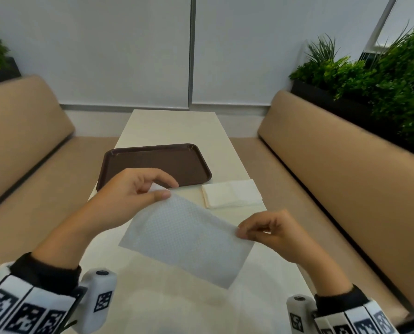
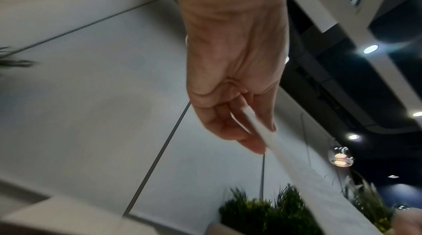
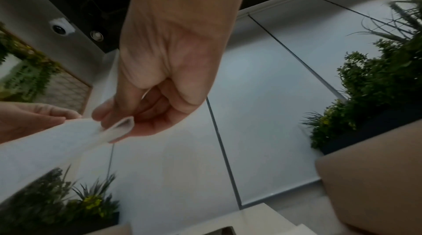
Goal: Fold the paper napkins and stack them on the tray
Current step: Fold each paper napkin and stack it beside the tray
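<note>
A white dimpled paper napkin (image 1: 189, 239) hangs in the air above the near part of the table, stretched between both hands. My left hand (image 1: 162, 189) pinches its far left corner between thumb and fingers; the left wrist view shows the napkin (image 2: 269, 141) edge-on, running down from that hand (image 2: 258, 130). My right hand (image 1: 242, 233) pinches the right corner, and in the right wrist view the napkin (image 3: 57, 139) curls in a small loop at those fingertips (image 3: 114, 127). A brown tray (image 1: 129, 160) lies bare on the table behind my left hand. A pile of white napkins (image 1: 232, 194) sits right of the tray.
The narrow cream table (image 1: 172, 126) runs away from me to a white wall. Tan padded benches (image 1: 345, 165) flank it on both sides, with green plants (image 1: 382, 75) in dark planters behind them.
</note>
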`<action>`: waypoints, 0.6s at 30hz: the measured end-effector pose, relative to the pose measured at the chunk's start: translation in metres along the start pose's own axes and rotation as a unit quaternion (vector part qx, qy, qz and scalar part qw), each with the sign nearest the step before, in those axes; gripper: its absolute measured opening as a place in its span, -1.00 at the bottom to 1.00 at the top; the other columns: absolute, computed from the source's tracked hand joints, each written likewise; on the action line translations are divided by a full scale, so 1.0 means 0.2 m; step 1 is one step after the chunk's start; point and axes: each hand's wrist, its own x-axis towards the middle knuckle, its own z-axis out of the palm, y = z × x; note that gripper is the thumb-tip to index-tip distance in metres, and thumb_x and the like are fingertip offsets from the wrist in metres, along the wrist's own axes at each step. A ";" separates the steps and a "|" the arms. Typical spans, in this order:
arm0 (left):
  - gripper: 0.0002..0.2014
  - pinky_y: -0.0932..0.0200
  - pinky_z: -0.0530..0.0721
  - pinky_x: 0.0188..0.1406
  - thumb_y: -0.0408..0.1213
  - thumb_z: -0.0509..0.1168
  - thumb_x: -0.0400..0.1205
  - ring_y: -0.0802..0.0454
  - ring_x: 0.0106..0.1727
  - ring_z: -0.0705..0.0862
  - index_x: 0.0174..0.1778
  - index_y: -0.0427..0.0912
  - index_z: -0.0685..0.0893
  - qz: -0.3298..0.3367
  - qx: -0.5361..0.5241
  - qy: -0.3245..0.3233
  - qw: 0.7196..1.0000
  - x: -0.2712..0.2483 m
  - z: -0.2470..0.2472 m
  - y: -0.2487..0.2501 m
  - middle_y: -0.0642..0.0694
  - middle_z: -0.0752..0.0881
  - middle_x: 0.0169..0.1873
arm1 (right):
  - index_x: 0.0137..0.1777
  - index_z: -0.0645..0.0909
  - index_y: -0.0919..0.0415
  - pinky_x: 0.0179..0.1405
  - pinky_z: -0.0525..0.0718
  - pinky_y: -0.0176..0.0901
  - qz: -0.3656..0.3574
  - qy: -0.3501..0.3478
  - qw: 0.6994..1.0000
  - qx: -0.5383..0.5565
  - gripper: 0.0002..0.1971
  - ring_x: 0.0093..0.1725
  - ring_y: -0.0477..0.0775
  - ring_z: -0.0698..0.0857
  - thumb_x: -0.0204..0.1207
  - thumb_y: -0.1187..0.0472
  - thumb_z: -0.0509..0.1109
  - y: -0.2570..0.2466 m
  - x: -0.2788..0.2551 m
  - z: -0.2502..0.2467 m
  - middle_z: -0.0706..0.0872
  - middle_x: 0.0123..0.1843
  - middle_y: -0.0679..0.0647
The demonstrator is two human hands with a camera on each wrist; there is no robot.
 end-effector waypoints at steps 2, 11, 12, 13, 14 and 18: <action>-0.84 0.13 0.57 -0.17 -0.28 0.28 0.64 -0.10 -0.30 0.67 -0.08 0.10 0.71 -0.013 -0.022 -0.029 0.999 0.04 0.03 -0.07 -0.18 0.75 -0.34 | -0.21 0.81 -0.05 0.03 0.69 -0.28 0.026 -0.021 0.999 0.000 -0.66 -0.04 -0.05 0.79 0.49 0.47 0.45 0.08 0.01 -0.04 0.83 -0.11 -0.05; -0.76 0.16 0.66 -0.13 -0.57 0.26 0.57 0.00 -0.14 0.72 -0.07 -0.15 0.72 -0.170 -0.148 -0.029 0.974 0.48 0.37 -0.42 -0.14 0.74 -0.11 | -0.18 0.64 0.25 -0.18 0.55 -0.29 0.166 0.037 0.981 0.090 -0.88 -0.33 -0.10 0.63 0.47 0.47 0.42 0.45 0.32 -0.27 0.70 -0.31 -0.03; -0.75 0.15 0.68 -0.12 -0.61 0.27 0.55 -0.02 -0.12 0.71 -0.06 -0.17 0.70 -0.174 -0.178 -0.016 0.969 0.55 0.40 -0.45 -0.14 0.71 -0.08 | -0.22 0.67 0.22 -0.16 0.54 -0.25 0.166 0.064 0.981 0.078 -0.85 -0.29 -0.08 0.62 0.49 0.46 0.41 0.50 0.38 -0.30 0.70 -0.27 0.01; -0.74 0.15 0.69 -0.11 -0.64 0.27 0.55 -0.03 -0.11 0.71 -0.08 -0.19 0.69 -0.176 -0.205 0.000 0.963 0.63 0.42 -0.47 -0.16 0.70 -0.06 | -0.22 0.70 0.17 -0.16 0.55 -0.25 0.172 0.085 0.980 0.061 -0.81 -0.26 -0.07 0.62 0.52 0.45 0.39 0.55 0.46 -0.34 0.72 -0.23 0.03; -0.74 0.18 0.70 -0.12 -0.66 0.25 0.56 -0.03 -0.12 0.70 -0.11 -0.21 0.69 -0.179 -0.229 0.019 0.957 0.71 0.45 -0.50 -0.18 0.69 -0.05 | -0.18 0.72 0.13 -0.18 0.57 -0.27 0.184 0.099 0.976 0.054 -0.81 -0.25 -0.06 0.64 0.54 0.42 0.39 0.59 0.53 -0.37 0.73 -0.19 0.04; -0.78 0.30 0.72 -0.18 -0.67 0.24 0.57 -0.08 -0.04 0.68 -0.01 -0.33 0.69 -0.217 -0.259 0.095 0.936 0.99 0.58 -0.62 -0.26 0.67 0.03 | 0.16 0.65 0.23 -0.37 0.65 -0.40 0.235 0.118 0.964 0.032 -0.75 -0.22 -0.01 0.66 0.50 0.41 0.44 0.72 0.75 -0.40 0.65 -0.02 0.04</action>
